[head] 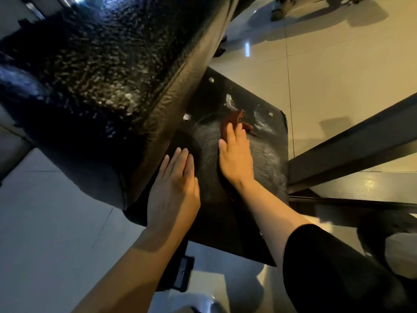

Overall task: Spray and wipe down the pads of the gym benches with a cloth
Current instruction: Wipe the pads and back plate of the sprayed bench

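We press the cloth [234, 122] flat under the right hand [235, 154] on the lower pad [266, 159], probably to spread spray. The left hand [174, 188], fingers straight, steadies that pad nearer us.

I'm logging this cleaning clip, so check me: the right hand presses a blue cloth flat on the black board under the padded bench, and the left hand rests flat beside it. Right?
Not quite. The head view shows a reddish-brown cloth, not blue. The rest holds: the right hand presses it flat on the black board under the black padded bench, and the left hand rests flat beside it.
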{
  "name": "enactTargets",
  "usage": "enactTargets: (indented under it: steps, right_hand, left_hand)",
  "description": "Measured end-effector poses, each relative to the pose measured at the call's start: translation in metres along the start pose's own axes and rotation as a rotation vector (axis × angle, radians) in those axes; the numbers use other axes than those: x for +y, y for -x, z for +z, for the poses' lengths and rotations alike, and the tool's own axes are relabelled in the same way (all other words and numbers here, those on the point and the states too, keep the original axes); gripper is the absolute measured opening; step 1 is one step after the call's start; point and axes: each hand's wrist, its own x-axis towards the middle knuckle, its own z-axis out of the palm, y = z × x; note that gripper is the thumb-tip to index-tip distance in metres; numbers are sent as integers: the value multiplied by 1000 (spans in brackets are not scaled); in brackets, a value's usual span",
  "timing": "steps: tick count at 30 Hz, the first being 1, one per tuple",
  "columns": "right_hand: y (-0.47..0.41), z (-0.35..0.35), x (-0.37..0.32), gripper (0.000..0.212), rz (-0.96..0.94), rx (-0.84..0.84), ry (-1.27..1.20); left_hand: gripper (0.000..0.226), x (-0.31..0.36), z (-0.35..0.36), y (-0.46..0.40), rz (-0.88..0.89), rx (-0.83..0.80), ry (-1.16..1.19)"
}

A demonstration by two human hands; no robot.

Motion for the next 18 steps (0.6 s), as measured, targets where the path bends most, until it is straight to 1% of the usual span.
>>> enactTargets:
  steps: [1, 3, 5, 6, 9, 13, 16, 18]
  right_hand:
    - [0, 2, -11, 53, -79, 3, -43]
    - [-3, 8, -37, 51, -329, -50, -122]
    - [-11, 20, -57, 47, -541, -113, -82]
    - [-18, 23, -63, 45, -579, -120, -33]
    - [-38, 26, -68, 43, -545, -100, 49]
    - [-40, 30, -68, 45, -529, -55, -7]
    - [-37, 29, -62, 48, -430, -57, -14]
    - [-37, 24, -46, 51, -362, -3, 49]
  left_hand:
    - [40, 1, 0, -2, -33, 0, 6]
    - [51, 5, -4, -7, -118, -12, 42]
    - [60, 8, -9, -12, -212, -14, 66]
    - [61, 8, -10, -13, -242, 3, 79]
    - [55, 8, -13, -11, -311, 13, 162]
    - [50, 6, -13, -7, -271, 33, 180]
    - [48, 6, -12, -4, -244, 0, 151]
    - [48, 8, -14, -1, -218, -17, 117]
